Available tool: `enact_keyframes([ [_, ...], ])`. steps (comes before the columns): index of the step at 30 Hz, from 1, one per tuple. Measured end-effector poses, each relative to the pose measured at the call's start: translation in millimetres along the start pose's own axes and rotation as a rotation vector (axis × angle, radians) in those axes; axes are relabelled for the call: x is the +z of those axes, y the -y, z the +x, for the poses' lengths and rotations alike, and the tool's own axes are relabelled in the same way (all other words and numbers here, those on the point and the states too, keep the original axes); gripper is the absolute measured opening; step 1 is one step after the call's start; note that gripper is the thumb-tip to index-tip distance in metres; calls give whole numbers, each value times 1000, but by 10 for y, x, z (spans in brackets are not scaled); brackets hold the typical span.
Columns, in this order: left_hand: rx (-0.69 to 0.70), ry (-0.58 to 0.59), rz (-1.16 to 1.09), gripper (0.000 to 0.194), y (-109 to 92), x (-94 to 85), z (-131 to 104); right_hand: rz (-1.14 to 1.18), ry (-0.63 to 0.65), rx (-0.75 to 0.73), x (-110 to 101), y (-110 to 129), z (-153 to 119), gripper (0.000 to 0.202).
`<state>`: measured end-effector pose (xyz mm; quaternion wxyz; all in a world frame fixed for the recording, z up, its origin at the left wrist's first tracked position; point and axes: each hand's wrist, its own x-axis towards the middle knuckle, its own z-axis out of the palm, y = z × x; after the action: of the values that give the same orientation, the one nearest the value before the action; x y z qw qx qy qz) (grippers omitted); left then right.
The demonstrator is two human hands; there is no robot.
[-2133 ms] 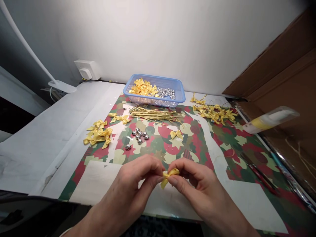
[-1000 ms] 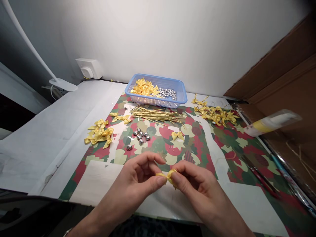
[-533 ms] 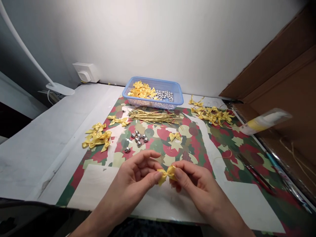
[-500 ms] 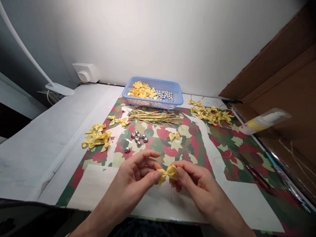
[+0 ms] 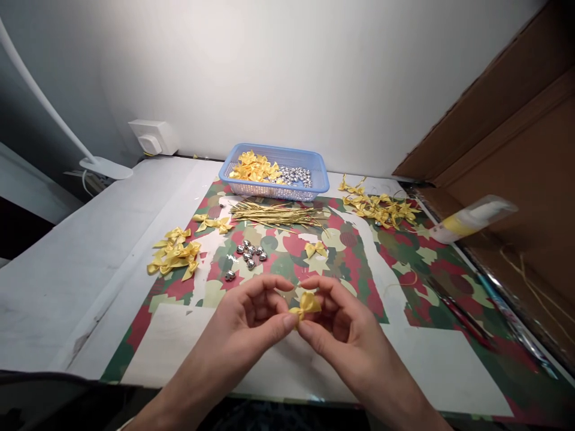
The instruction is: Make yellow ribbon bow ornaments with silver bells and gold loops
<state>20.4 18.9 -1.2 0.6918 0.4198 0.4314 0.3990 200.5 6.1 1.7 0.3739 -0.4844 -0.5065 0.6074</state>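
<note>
Between my two hands, low in the middle of the head view, is a yellow ribbon bow [image 5: 309, 304]. My left hand [image 5: 256, 323] pinches its left end between thumb and fingers. The thumb of my right hand [image 5: 344, 329] presses at its lower right side, with the index finger raised and curved above it. Just beyond lies another loose bow [image 5: 315, 249]. A small cluster of silver jingle bells [image 5: 250, 251] rests ahead of my left hand, with one bell [image 5: 230, 275] apart from the others.
A blue basket [image 5: 275, 190] holds bows and bells. Gold twist ties [image 5: 278, 214] lie before it. Bow piles sit at left [image 5: 175, 254] and right [image 5: 386, 209]. Tweezers-like tools [image 5: 462, 314], a bottle [image 5: 471, 219] and a cardboard wall [image 5: 507, 114] are on the right.
My right fingers have shifted from the bow's right loop to its lower side, the index finger lifting. The bow has turned and tilted, its right loop now pointing upward.
</note>
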Motion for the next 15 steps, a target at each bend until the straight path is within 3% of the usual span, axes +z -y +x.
enact_keyframes([
  [7, -39, 49, -84, 24, 30, -66, 40, 98, 127, 26, -51, 23, 13, 26],
  [15, -58, 54, -99, 22, 8, -114, 62, -23, 90, 56, -214, -16, 28, 36],
])
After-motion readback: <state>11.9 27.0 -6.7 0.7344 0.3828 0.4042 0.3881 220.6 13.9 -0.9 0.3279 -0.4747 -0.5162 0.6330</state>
